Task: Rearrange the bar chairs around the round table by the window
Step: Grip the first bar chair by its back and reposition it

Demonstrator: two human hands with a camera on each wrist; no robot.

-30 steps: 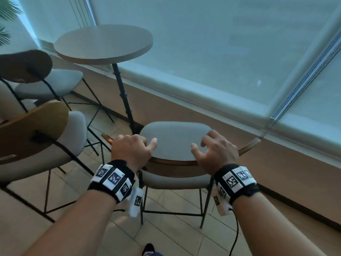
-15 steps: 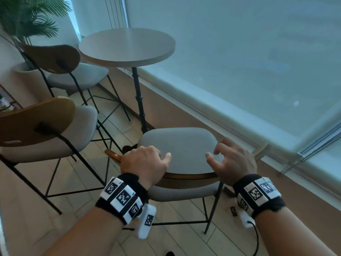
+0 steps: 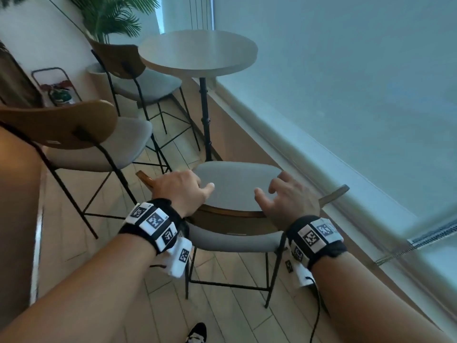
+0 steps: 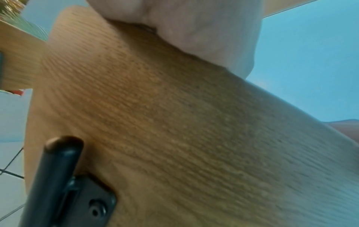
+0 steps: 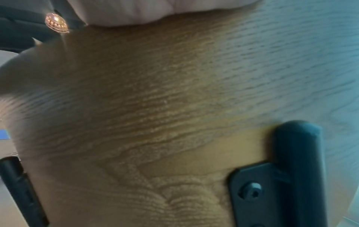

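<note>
The bar chair [image 3: 237, 184] in front of me has a grey seat and a curved wooden backrest [image 3: 232, 214]. It stands just before the black pole of the round table [image 3: 197, 52], beside the window. My left hand [image 3: 180, 189] grips the left end of the backrest, fingers curled over its top edge and thumb stretched towards the seat. My right hand [image 3: 289, 199] holds the right part of it, fingers curled above the seat. The wrist views show the backrest's wood grain [image 4: 174, 122] [image 5: 155, 107] close up, blurred, with my left hand [image 4: 184, 23] and right hand [image 5: 145, 10] on the top edge.
A second bar chair [image 3: 99, 144] stands to the left, its backrest towards me. A third chair [image 3: 148, 85] stands beyond it at the table. A potted palm [image 3: 111, 18] and a small rack [image 3: 57, 87] stand by the left wall. The window sill [image 3: 321, 154] runs along the right.
The view has swung left, bringing the palm and the left wall into sight. Both hands keep their hold on the backrest, and the chair stays close to the table pole.
</note>
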